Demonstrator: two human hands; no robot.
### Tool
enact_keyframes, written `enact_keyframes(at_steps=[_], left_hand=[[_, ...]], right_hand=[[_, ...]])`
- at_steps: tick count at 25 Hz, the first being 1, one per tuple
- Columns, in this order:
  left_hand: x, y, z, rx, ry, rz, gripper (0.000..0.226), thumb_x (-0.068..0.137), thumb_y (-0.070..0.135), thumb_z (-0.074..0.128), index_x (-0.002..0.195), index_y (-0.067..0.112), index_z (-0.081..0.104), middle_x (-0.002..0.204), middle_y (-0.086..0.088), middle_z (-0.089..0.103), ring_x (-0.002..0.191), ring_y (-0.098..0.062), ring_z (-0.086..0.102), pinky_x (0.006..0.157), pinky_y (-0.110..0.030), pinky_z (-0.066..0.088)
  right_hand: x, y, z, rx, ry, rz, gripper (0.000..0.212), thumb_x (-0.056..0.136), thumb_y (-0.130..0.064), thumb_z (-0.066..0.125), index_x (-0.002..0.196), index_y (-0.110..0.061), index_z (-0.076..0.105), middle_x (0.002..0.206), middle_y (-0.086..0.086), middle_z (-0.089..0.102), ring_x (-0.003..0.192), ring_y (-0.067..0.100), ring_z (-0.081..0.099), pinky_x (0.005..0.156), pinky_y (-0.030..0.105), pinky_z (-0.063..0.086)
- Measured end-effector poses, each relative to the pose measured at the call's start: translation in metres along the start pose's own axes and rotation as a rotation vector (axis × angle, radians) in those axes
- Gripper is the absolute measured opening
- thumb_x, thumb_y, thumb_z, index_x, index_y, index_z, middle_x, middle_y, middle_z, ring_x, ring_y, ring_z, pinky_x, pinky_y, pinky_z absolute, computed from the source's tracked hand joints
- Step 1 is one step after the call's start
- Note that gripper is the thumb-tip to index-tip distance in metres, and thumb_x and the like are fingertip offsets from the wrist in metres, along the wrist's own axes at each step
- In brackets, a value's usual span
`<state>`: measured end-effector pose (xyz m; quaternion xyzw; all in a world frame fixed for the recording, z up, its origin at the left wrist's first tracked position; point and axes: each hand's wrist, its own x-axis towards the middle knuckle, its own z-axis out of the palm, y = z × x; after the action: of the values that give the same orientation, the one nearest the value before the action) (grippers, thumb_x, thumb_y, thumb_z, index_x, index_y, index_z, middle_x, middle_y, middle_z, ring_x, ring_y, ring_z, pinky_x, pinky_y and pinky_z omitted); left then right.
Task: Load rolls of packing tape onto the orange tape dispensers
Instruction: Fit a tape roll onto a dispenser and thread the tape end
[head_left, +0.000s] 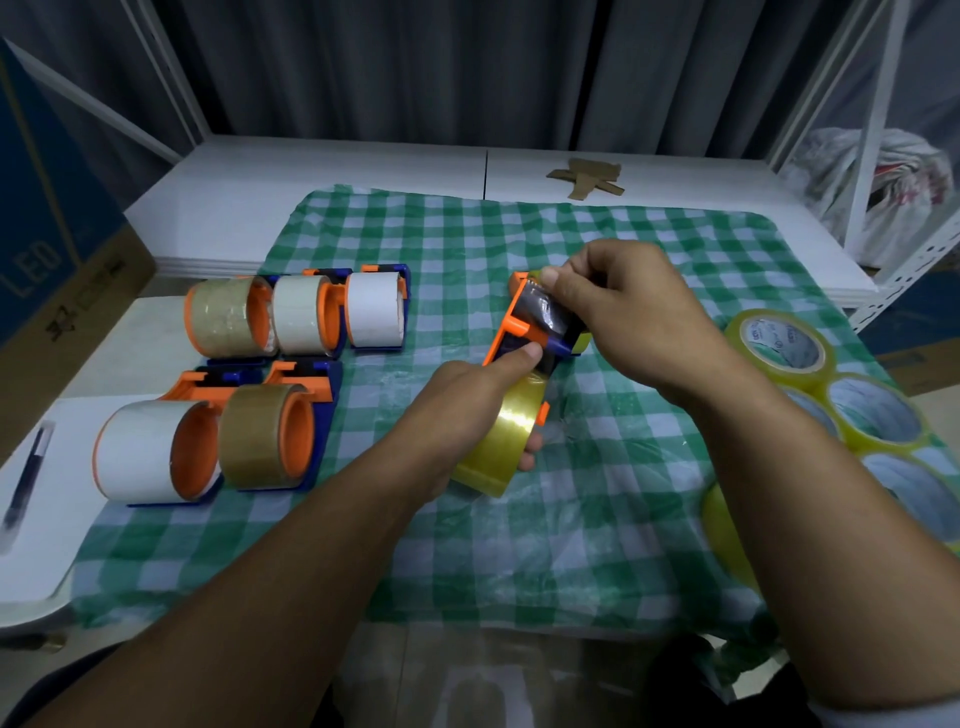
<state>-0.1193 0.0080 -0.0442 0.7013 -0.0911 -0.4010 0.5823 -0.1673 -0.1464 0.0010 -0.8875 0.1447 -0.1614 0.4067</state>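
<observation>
Both forearms enter from the lower edge and converge over the middle of the green checked cloth (467, 234). Left forearm: runs diagonally up and to the right, wrist straight. The left hand (467, 410) is curled around the yellow tape roll (506, 436) from the near side – fingertips show under the roll's right edge, and the thumb lies extended along the side of the orange tape dispenser (511, 322) that carries the roll. Right forearm: comes in from the lower right, wrist bent inward. The right hand (623, 312) is closed over the dispenser's far end, thumb and forefinger pinching at its head; whether they hold the tape's free end or only the head cannot be told. Dispenser and roll are held above the cloth, tilted, roll end toward the camera. Five loaded dispensers lie on the cloth's left part: a back row of three (301, 312) side by side, touching, and a front row of two (270, 436) just beside each other. A wrapped pack of yellow tape rolls (779, 343) lies along the cloth's right edge, partly hidden by the right forearm. Cardboard scraps (587, 176) lie on the white table (311, 171) beyond the cloth. A dark pen (26, 478) lies at far left – well apart from the dispensers.
</observation>
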Motion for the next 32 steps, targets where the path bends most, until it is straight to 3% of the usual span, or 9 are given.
enact_keyframes(at_steps=[3,6,10,12,15,18,21,26,32], left_hand=[[0.000,0.000,0.000,-0.023,0.011,-0.003,0.054,0.091,0.056,0.065,0.094,0.002,0.071,0.076,-0.023,0.073,0.061,-0.033,0.068,0.062,-0.038,0.059],[-0.001,0.001,0.000,-0.055,0.011,-0.001,0.054,0.090,0.057,0.065,0.094,0.004,0.071,0.074,-0.022,0.072,0.059,-0.032,0.067,0.062,-0.038,0.058],[0.000,0.001,0.000,-0.072,0.002,0.013,0.051,0.090,0.058,0.065,0.096,0.007,0.071,0.071,-0.014,0.072,0.059,-0.030,0.067,0.060,-0.037,0.058],[0.000,0.001,0.000,-0.065,0.002,0.017,0.052,0.090,0.059,0.064,0.097,0.008,0.071,0.070,-0.012,0.073,0.059,-0.029,0.068,0.060,-0.037,0.057],[-0.001,0.002,0.000,-0.063,0.001,0.010,0.050,0.092,0.056,0.063,0.098,0.007,0.071,0.070,-0.013,0.073,0.058,-0.029,0.067,0.057,-0.034,0.058],[0.001,0.000,-0.001,-0.030,-0.020,-0.003,0.056,0.092,0.057,0.063,0.101,0.003,0.071,0.075,-0.020,0.072,0.062,-0.033,0.067,0.064,-0.038,0.058],[0.003,-0.001,-0.002,-0.007,-0.039,-0.010,0.058,0.089,0.058,0.065,0.104,0.003,0.071,0.079,-0.023,0.073,0.067,-0.035,0.068,0.074,-0.045,0.057],[0.002,-0.003,0.000,-0.036,-0.003,0.038,0.043,0.089,0.046,0.073,0.093,0.003,0.071,0.070,-0.017,0.068,0.058,-0.030,0.063,0.063,-0.038,0.056],[0.001,-0.002,0.001,-0.023,0.016,0.024,0.045,0.091,0.048,0.070,0.094,0.003,0.070,0.070,-0.019,0.069,0.057,-0.030,0.065,0.060,-0.035,0.057]], right_hand=[[-0.001,-0.001,-0.001,0.041,0.003,0.013,0.039,0.101,-0.034,0.059,0.083,0.000,0.063,0.078,0.024,0.062,0.065,0.016,0.051,0.065,0.041,0.047],[-0.003,-0.003,-0.004,0.093,0.001,0.024,0.050,0.099,-0.044,0.059,0.089,0.005,0.066,0.095,0.032,0.065,0.072,0.033,0.057,0.079,0.052,0.053],[-0.008,-0.006,-0.009,0.061,-0.081,0.010,0.042,0.086,-0.048,0.074,0.084,-0.007,0.069,0.087,0.015,0.071,0.075,0.021,0.064,0.072,0.038,0.052],[-0.009,-0.006,-0.009,0.020,-0.093,-0.005,0.031,0.084,-0.041,0.078,0.084,-0.011,0.069,0.088,0.012,0.072,0.080,0.022,0.066,0.075,0.041,0.053],[-0.007,-0.004,-0.008,-0.024,-0.089,-0.049,0.020,0.090,-0.028,0.074,0.083,-0.010,0.070,0.088,0.007,0.072,0.087,0.022,0.066,0.084,0.047,0.054],[-0.004,0.000,-0.007,-0.046,-0.104,-0.068,0.020,0.095,-0.028,0.068,0.088,-0.009,0.069,0.086,0.010,0.072,0.084,0.028,0.066,0.079,0.048,0.055],[-0.003,0.002,-0.007,-0.078,-0.091,-0.080,0.020,0.098,-0.027,0.064,0.090,-0.010,0.065,0.082,0.004,0.068,0.076,0.020,0.062,0.074,0.043,0.052],[0.000,0.005,-0.006,-0.086,-0.071,-0.097,0.021,0.099,-0.027,0.062,0.082,-0.015,0.060,0.070,-0.007,0.058,0.063,0.008,0.050,0.060,0.030,0.043],[0.000,0.006,-0.003,-0.134,-0.048,-0.118,0.020,0.099,-0.030,0.063,0.087,-0.013,0.062,0.072,-0.007,0.061,0.068,0.012,0.055,0.063,0.033,0.046]])
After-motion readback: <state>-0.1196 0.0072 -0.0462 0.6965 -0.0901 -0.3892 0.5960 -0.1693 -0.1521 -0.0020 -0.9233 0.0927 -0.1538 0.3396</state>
